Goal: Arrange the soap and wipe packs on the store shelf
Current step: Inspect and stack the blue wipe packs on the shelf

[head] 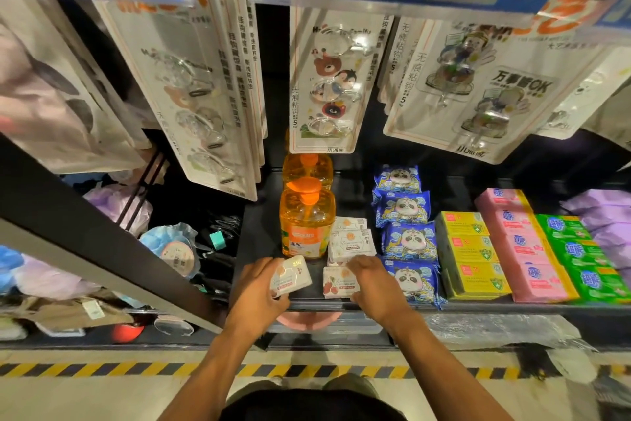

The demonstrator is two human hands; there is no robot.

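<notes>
My left hand grips a small white soap box, tilted, just above the front edge of the dark shelf. My right hand rests on a white soap box with a cherry print lying flat at the shelf front, fingers curled over its right edge. Behind it stand more white soap boxes. A row of blue panda wipe packs runs front to back on the right of my right hand.
Two orange pump bottles stand behind my left hand. Yellow, pink and green soap boxes fill the shelf's right side. Hook cards hang overhead. A dark slanted post and cluttered goods lie to the left.
</notes>
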